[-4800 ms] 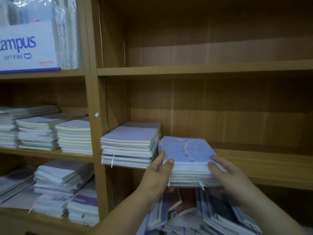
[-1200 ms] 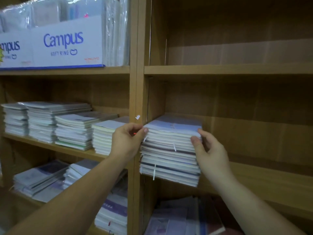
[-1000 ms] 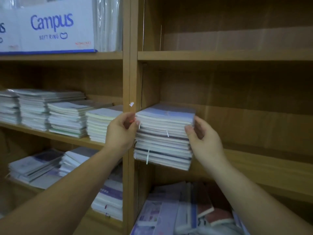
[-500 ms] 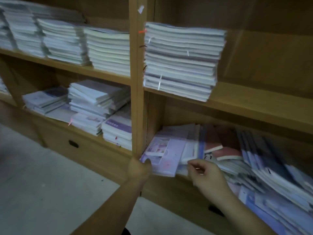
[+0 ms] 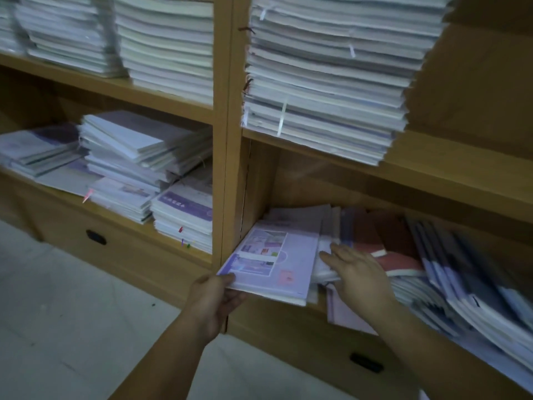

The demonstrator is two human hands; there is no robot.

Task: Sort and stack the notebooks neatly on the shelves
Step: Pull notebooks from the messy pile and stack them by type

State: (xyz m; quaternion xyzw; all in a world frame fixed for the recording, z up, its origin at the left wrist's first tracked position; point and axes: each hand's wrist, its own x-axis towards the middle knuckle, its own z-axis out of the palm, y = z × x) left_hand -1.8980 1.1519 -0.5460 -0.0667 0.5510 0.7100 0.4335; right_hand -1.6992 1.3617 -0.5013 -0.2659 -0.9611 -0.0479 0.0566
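Observation:
A tall squared stack of pale notebooks (image 5: 326,82) sits at the left end of the middle right shelf (image 5: 461,171). Below it, the bottom right shelf holds a loose heap of notebooks. My left hand (image 5: 215,298) grips the near left corner of a lilac notebook pile (image 5: 277,261) that juts over the shelf edge. My right hand (image 5: 357,277) lies with straight fingers on the white notebook edges just right of that pile. Red-covered notebooks (image 5: 398,255) and dark blue ones (image 5: 467,284) lean to the right of it.
A wooden upright (image 5: 227,125) divides the bays. The left bay holds neat white stacks (image 5: 167,47) above and uneven purple-covered piles (image 5: 138,166) below. A drawer panel with a dark handle (image 5: 96,237) runs under the shelves. Pale tiled floor (image 5: 72,327) lies in front.
Both hands left the stack on the middle shelf and dropped to the bottom shelf. My left hand took the lilac pile's corner; my right hand reached onto the notebooks beside it.

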